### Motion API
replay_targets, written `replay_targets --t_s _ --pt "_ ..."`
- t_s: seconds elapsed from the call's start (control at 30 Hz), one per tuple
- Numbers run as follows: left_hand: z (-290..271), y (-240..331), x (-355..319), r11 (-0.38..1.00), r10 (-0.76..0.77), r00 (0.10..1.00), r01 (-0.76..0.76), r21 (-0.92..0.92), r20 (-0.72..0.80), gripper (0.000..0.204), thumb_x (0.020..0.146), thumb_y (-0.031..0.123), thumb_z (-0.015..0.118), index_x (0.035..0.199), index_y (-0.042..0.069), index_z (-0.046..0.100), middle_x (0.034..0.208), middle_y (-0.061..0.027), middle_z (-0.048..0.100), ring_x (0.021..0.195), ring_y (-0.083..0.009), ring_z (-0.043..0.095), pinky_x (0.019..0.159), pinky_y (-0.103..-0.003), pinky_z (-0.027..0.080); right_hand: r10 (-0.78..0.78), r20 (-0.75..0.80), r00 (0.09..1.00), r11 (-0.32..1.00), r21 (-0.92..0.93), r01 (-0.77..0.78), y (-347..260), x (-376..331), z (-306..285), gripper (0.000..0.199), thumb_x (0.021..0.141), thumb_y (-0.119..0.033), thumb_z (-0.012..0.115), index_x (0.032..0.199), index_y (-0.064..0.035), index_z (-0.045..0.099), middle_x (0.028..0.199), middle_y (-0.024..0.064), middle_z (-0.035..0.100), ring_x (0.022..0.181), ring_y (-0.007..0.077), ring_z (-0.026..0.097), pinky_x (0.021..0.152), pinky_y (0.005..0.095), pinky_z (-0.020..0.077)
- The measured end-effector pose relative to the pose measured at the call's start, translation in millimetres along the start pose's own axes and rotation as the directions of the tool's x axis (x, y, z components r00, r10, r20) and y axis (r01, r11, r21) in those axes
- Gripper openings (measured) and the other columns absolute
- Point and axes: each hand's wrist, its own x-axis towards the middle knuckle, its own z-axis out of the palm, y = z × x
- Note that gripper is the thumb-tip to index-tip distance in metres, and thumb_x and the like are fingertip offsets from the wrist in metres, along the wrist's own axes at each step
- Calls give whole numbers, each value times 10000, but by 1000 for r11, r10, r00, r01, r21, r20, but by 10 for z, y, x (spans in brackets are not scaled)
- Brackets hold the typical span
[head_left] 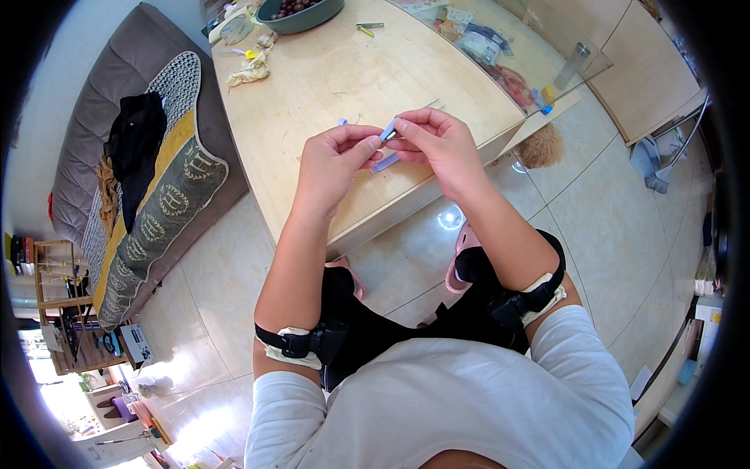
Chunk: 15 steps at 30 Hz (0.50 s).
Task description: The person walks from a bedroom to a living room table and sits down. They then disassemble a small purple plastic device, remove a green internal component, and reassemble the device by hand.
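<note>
Head view — wooden table point(328, 86), tiled floor point(617, 219)

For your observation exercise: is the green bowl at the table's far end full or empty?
Not empty: the green bowl holds dark round pieces. Its top is cropped, so how full cannot be told.

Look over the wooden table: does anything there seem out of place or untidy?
A crumpled cloth lies bunched near the far left edge. Small blue scraps sit loose beside both hands, which pinch a small blue strip.

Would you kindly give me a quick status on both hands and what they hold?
Left hand and right hand both pinching a small pale-blue strip above the wooden table. Second strip just below. Nothing in the way.
</note>
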Motion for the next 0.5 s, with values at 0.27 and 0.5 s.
replay_targets --t_s 0.27,0.5 --pt "57 -15 -4 996 84 992 -84 3 -93 155 798 35 616 917 -63 624 808 -100 642 722 -130 616 668 -229 509 2 -34 999 998 59 0 5 4 2 179 832 -85 606 963 32 569 877 100 626 767 139 634 648 210 520" --pt "104 -20 -10 994 112 984 -111 14 -140 151 794 29 618 916 -59 627 808 -104 645 729 -133 622 674 -231 511 -14 -35 999 999 49 16 25 16 -27 147 835 -114 611 938 -16 573 873 77 640 788 144 643 659 222 519"
